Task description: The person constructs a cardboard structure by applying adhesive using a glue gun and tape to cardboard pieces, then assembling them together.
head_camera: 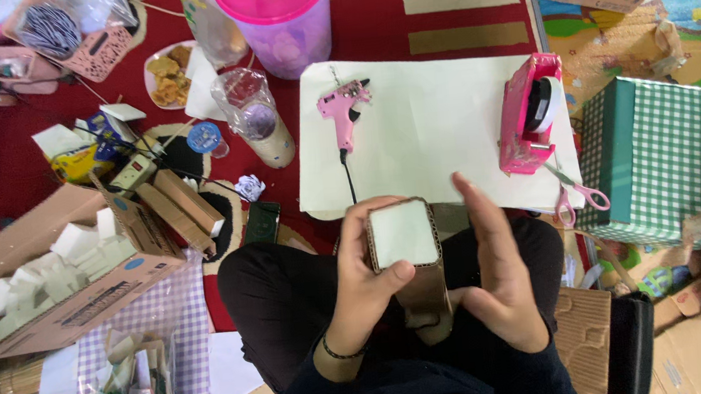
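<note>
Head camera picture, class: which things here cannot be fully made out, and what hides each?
- Corrugated cardboard piece: the left hand and right hand cover its lower part.
- Scissors: the blades lie partly under the pink tape dispenser.
- Pink-lidded jug: cut off by the top edge.
- Food on the small plate: too small to tell its kind.

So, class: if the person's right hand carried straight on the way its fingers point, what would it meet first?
The right hand points up the picture, away from the body. First in that line is probably the white paper sheet, then the pink tape dispenser; depth is unclear.
</note>
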